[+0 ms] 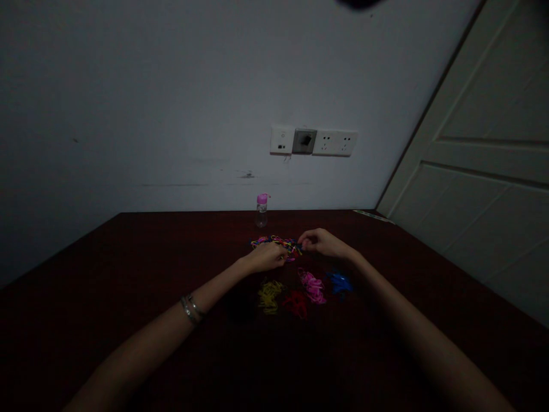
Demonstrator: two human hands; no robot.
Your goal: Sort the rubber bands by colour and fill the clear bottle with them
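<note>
A mixed heap of small coloured loops [278,240], which look like rubber bands, lies on the dark red table. My left hand [266,257] reaches over the heap's near side, its fingers closed in a pinch; a hint of yellow shows at the fingertips, too small to name surely. At the heap's right edge, my right hand [323,242] has thumb and fingers bent together, and what they grip cannot be made out. Closer to me lie sorted piles: yellow bands [270,296], red bands [297,304], pink bands [313,287] and blue bands [339,282].
Behind the heap stands a clear bottle [261,217] with a pink lid. The table [171,246] meets a pale wall with a row of sockets [334,143]. A thin patterned strip [373,216] lies at the back right, by a white panelled door [480,171]. The light is dim.
</note>
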